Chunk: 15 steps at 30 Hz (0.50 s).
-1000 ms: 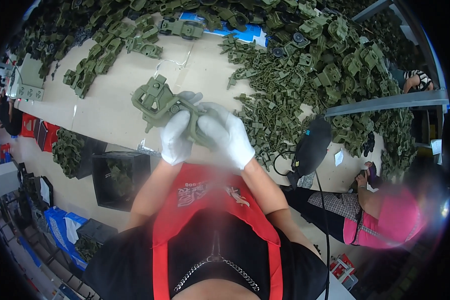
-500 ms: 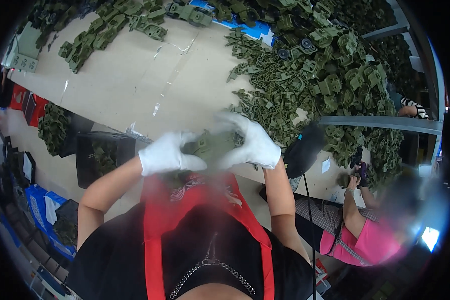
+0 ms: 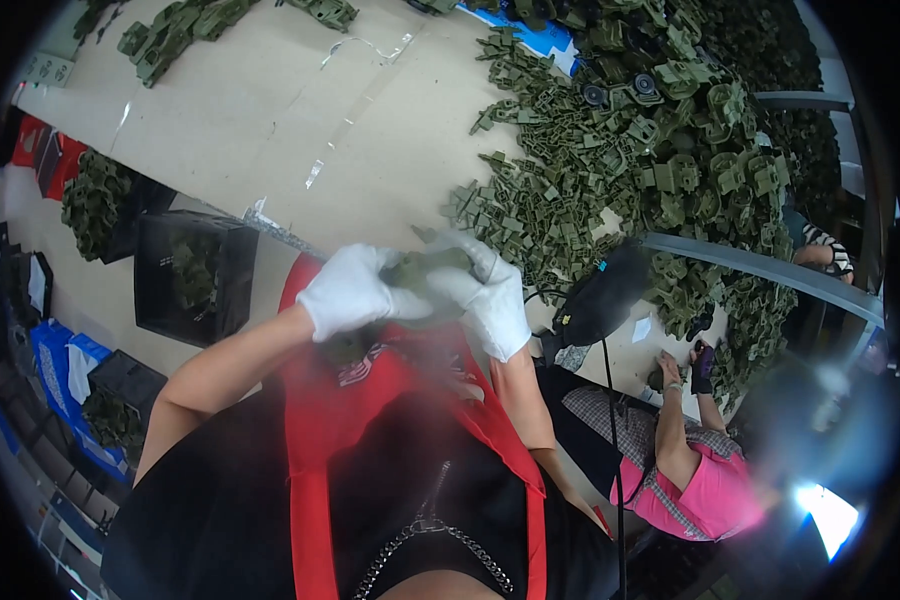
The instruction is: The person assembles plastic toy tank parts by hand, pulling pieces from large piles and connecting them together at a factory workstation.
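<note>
My left hand and my right hand, both in white gloves, are raised in front of the red apron near the table's edge. Between them is a green plastic toy vehicle part, blurred and partly covered by the fingers. The left hand curls round its left side. My right fingers are bent over its right side and smeared by motion. Just beyond the right hand spreads a heap of small green plastic parts.
Larger green toy vehicle bodies are piled at the right; more lie at the far left. A black crate with green parts stands left below the table. A metal bar crosses the right side. A co-worker in pink handles parts there.
My right hand has closed in toward the left, its fingers now bent over the green part. The view has shifted, so the table and heaps appear at different places.
</note>
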Each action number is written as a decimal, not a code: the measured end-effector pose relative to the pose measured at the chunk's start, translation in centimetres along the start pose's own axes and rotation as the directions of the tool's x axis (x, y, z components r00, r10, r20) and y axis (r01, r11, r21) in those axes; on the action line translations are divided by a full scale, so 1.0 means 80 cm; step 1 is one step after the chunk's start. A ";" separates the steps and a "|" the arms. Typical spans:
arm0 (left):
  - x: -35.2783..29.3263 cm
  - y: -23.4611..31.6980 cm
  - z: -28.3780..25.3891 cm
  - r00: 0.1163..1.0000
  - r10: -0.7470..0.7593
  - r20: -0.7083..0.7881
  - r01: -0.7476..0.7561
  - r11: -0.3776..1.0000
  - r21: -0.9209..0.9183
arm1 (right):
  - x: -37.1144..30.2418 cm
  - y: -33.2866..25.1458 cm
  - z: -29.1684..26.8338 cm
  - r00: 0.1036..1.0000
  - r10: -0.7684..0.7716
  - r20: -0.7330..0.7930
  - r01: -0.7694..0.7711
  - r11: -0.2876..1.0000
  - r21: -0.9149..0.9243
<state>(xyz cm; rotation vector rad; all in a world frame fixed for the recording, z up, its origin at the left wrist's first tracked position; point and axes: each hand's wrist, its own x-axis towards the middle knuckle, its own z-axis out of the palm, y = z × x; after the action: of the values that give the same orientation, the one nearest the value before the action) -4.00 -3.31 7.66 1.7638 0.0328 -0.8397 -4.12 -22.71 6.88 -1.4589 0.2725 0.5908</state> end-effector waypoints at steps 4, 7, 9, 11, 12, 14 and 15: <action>0.034 -0.004 -0.023 0.997 -0.003 0.080 -0.031 0.910 0.414 | 0.015 0.001 -0.014 0.996 0.074 -0.046 -0.069 0.993 0.094; -0.014 0.017 -0.047 0.950 0.163 -0.266 -0.056 0.929 0.366 | 0.007 0.013 -0.053 0.954 -0.111 -0.279 0.145 0.984 0.105; -0.017 -0.029 -0.037 1.000 -0.008 -0.004 0.007 0.932 -0.362 | 0.003 0.042 -0.067 0.942 -0.108 -0.317 0.200 0.941 0.274; -0.021 -0.049 -0.007 0.987 -0.127 -0.101 0.051 0.830 -0.555 | -0.009 0.048 -0.063 0.946 -0.102 -0.306 0.190 0.943 0.273; -0.023 -0.049 -0.008 0.986 -0.133 -0.102 0.054 0.829 -0.557 | -0.017 0.036 -0.067 0.974 -0.033 -0.222 0.062 0.990 0.125; -0.024 -0.047 -0.015 0.997 -0.075 -0.035 0.037 0.780 -0.624 | -0.022 0.040 -0.078 0.988 0.061 -0.139 -0.086 0.980 -0.182; -0.024 -0.048 -0.020 0.997 -0.074 -0.031 0.039 0.782 -0.622 | -0.022 0.041 -0.082 0.988 0.061 -0.144 -0.087 0.980 -0.179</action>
<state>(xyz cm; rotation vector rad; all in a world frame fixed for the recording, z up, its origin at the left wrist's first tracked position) -6.19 0.22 5.74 1.1544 0.3647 -0.7138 -6.19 -29.45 4.24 -1.6785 0.3900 0.5884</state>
